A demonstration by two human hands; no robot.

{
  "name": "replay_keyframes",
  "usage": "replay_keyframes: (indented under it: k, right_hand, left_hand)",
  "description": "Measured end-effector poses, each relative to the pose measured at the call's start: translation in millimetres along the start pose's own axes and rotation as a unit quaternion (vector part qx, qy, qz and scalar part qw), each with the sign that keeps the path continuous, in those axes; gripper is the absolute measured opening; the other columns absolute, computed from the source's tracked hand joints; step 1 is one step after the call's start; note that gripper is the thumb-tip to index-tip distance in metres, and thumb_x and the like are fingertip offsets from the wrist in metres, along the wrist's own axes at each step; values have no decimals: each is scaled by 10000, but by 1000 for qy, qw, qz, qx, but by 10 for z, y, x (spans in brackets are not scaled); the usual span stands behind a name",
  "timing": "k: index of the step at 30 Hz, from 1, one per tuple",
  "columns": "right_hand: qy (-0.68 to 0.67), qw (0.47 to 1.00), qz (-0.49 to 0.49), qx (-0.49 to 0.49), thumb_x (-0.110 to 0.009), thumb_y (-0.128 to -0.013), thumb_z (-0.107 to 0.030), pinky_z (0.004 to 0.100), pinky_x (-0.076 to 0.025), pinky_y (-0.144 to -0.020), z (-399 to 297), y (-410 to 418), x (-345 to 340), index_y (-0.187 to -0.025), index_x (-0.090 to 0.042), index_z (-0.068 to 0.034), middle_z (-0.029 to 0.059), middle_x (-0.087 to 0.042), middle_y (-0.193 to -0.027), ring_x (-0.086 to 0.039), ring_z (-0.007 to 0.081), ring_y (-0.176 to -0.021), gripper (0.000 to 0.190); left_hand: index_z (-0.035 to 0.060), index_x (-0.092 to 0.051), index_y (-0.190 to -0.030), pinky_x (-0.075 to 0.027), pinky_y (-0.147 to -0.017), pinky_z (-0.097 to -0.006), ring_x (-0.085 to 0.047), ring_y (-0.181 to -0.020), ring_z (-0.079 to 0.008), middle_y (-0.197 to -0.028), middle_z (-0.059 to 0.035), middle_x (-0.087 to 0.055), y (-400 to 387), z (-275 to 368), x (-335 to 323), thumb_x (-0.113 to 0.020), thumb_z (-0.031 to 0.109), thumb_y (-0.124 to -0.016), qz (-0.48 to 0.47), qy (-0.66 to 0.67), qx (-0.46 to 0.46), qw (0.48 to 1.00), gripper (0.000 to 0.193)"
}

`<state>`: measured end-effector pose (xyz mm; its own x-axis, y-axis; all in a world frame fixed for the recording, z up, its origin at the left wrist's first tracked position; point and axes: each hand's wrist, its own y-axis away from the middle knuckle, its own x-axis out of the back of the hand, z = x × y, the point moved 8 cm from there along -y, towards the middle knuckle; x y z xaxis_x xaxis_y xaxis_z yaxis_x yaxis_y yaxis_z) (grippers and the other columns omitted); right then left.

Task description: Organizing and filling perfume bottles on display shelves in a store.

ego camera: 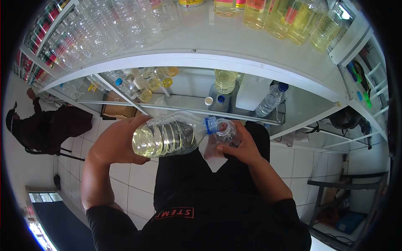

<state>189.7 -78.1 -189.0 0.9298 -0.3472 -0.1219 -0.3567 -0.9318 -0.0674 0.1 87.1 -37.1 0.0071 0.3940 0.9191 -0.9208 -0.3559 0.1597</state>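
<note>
My left hand grips the base end of a large clear plastic bottle that lies tilted almost level. Pale yellow liquid shows inside it, mostly towards the base. Its neck, with a blue ring, points right and meets the open mouth of a smaller clear plastic bottle. Around that smaller bottle my right hand is wrapped, holding it upright above my lap. Whether liquid is passing between the two mouths cannot be made out.
Many empty clear bottles crowd the upper left of the white shelf. Bottles of yellow liquid stand at its right. Below are a blue-capped bottle, a white jerrycan and a cardboard box. A person sits at far left.
</note>
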Motion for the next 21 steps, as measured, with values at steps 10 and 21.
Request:
replay_keyframes:
  k: [10, 21]
  right_hand:
    - [-23, 1000, 0, 7, -815, -710, -161, 336, -402, -968, -26, 18, -93, -1246, -464, -66, 59, -541, -1158, -518, 164, -1098, 647]
    - [-26, 1000, 2, 8, -815, -705, -159, 340, -415, -954, 5, -13, -149, -1253, -457, -67, 63, -537, -1152, -522, 169, -1092, 661]
  left_hand:
    - [74, -515, -1212, -496, -826, -396, -603, -963, -346, -1066, -138, -619, 30, 19, 44, -819, 234, -493, 5, -10, -6, 1000, 797]
    - [67, -519, -1207, -499, -815, -398, -610, -947, -356, -1050, -148, -624, 79, 4, 77, -812, 234, -506, 10, -21, 0, 1000, 778]
